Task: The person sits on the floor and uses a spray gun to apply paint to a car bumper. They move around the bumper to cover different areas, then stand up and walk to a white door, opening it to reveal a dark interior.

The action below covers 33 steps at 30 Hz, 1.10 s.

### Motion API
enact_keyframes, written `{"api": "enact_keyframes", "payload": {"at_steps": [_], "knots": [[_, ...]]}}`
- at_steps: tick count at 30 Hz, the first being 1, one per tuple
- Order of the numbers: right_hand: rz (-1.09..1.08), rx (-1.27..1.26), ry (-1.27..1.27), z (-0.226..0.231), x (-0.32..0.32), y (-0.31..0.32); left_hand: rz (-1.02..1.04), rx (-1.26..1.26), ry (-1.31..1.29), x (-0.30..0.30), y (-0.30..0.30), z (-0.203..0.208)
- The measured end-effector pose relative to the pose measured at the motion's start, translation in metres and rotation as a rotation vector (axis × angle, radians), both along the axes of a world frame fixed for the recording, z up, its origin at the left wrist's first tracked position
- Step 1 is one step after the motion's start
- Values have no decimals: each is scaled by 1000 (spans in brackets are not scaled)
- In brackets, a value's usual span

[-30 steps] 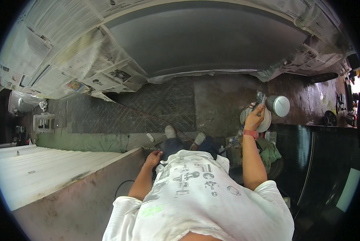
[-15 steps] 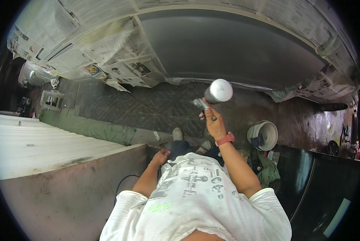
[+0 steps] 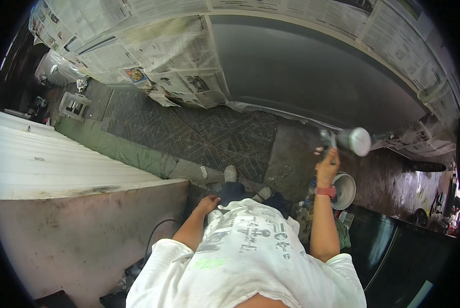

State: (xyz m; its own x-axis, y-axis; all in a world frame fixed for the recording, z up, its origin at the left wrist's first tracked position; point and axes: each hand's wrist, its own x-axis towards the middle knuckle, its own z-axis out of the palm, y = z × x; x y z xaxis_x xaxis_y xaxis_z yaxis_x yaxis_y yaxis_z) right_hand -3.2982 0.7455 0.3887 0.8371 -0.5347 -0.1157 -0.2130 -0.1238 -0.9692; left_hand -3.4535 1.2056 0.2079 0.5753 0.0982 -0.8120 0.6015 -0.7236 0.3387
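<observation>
Right hand (image 3: 327,165) gripping a spray gun (image 3: 349,140), out at two o'clock from the white T-shirt (image 3: 255,256).
At one o'clock I see newspaper (image 3: 173,51) edging a grey panel (image 3: 312,77), a white bucket (image 3: 351,191) towards three, the left hand (image 3: 207,204) near ten beside dark trousers (image 3: 230,191).

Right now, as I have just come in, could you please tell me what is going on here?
A person stands before a grey panel edged with newspaper. The right hand grips a spray gun, held out near the panel's lower edge, its cup to the right. Whether it is spraying, I cannot tell. The left hand is curled by the left thigh; whether it holds anything is unclear. A white bucket stands beside the right forearm.
</observation>
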Motion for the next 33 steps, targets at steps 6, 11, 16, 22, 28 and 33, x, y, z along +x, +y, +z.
{"api": "enact_keyframes", "payload": {"at_steps": [6,11,16,22,28,33], "knots": [[-514,-7,-115,3,-37,-85,-65,-46,-16,22,-21,15],[-539,-78,-144,38,-38,-59,-79,-9,-2,27,-21,8],[-272,13,-132,18,-16,-25,-121,0,4,38,-27,5],[294,106,-134,13,19,67,-138,-7,-78,30,-17,-10],[694,307,-92,69,37,128,-64,10,-97,16,-9,-10],[561,226,-218,71,50,116,-48,-14,-92,10,1,-16]]}}
